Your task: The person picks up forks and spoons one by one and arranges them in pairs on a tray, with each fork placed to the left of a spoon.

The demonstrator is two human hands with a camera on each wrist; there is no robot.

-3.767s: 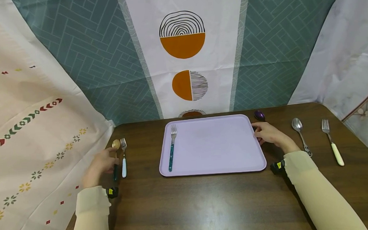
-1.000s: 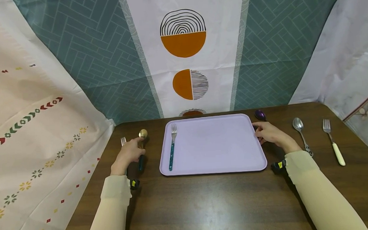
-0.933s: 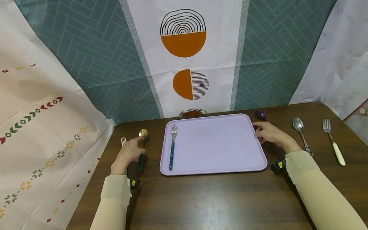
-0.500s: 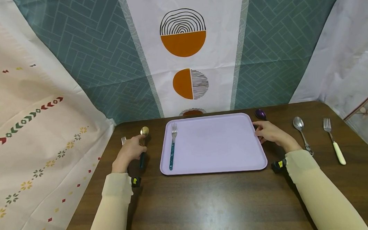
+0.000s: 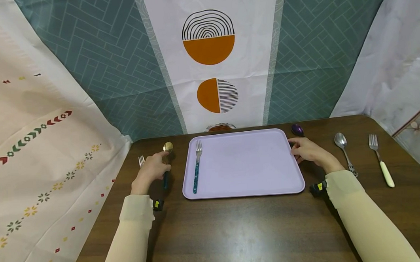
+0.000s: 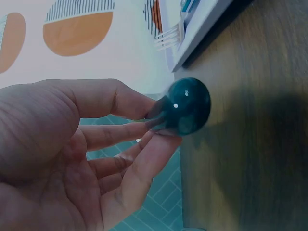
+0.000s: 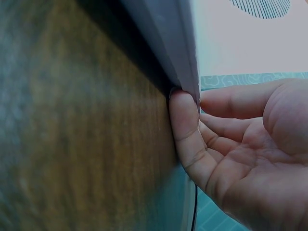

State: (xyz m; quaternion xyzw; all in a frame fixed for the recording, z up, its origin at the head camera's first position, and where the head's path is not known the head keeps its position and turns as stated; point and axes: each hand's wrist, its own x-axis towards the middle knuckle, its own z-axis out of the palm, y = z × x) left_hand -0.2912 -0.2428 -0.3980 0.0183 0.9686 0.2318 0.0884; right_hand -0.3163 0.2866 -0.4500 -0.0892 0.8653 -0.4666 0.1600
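Note:
My left hand (image 5: 153,167) pinches a gold spoon with a dark green handle (image 5: 166,180), left of the lilac tray (image 5: 248,190). In the left wrist view the handle's rounded end (image 6: 190,107) points at the camera, between thumb and fingers. The spoon's gold bowl (image 5: 168,146) shows past my fingertips. A fork (image 5: 142,161) lies just left of that hand, its handle hidden behind the hand and wrist. My right hand (image 5: 309,151) grips the tray's right rim; in the right wrist view thumb and finger pinch the edge (image 7: 185,57). A green-handled fork (image 5: 196,169) lies on the tray's left side.
Right of the tray lie a purple spoon (image 5: 297,130), partly hidden by my right hand, a silver spoon (image 5: 341,142) and a fork with a cream handle (image 5: 386,173). Patterned cloth (image 5: 121,72) hangs behind the brown table (image 5: 236,232) and along both sides.
The left hand has carried the gold spoon rightward, from left of the loose fork to between it and the tray, and still drifts slightly right. The right hand stays at the tray rim.

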